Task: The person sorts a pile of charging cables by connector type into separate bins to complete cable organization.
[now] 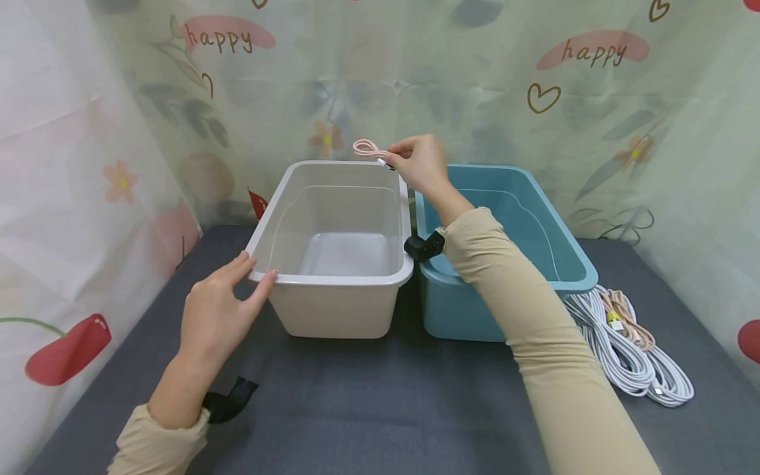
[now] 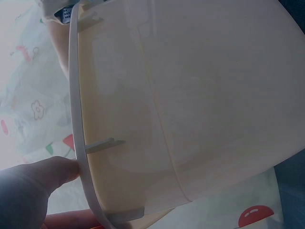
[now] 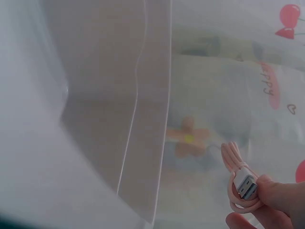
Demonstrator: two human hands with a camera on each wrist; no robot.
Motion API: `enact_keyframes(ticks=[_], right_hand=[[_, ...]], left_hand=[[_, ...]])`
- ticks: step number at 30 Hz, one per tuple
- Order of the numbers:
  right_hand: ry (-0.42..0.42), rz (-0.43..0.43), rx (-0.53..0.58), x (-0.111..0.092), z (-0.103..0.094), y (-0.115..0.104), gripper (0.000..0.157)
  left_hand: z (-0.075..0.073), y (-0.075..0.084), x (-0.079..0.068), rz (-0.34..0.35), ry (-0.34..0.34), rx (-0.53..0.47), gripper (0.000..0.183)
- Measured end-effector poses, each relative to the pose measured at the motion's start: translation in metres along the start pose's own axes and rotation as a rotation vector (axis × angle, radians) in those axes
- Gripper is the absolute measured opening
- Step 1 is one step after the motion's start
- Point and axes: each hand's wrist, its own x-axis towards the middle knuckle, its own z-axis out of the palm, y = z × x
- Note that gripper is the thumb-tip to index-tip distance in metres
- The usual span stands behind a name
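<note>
My right hand point(image 1: 420, 161) pinches a coiled pink USB cable point(image 1: 368, 148) between thumb and fingers, above the far right corner of a white plastic bin point(image 1: 335, 311). In the right wrist view the coil point(image 3: 232, 157) shows its metal USB plug point(image 3: 247, 187) close to the thumb. My left hand point(image 1: 216, 310) touches the white bin's near left corner, its thumb and fingers at the rim. The left wrist view shows the left thumb point(image 2: 59, 172) against the rim point(image 2: 76, 105) from outside. The white bin's visible floor is bare.
A blue bin point(image 1: 463, 310) stands right beside the white one, partly covered by my right sleeve. On the dark tabletop point(image 1: 368, 409), to its right, lie coiled white cables point(image 1: 623, 363) and a beige cable point(image 1: 631, 316). A printed curtain point(image 1: 404, 86) hangs behind.
</note>
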Motion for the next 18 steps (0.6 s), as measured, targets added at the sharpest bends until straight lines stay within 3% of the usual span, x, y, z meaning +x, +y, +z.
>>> enact_keyframes(ticks=[18], right_hand=[[-0.003, 0.120, 0.082, 0.016, 0.029, 0.003, 0.022]], left_hand=[[-0.001, 0.001, 0.000, -0.027, -0.026, -0.004, 0.046]])
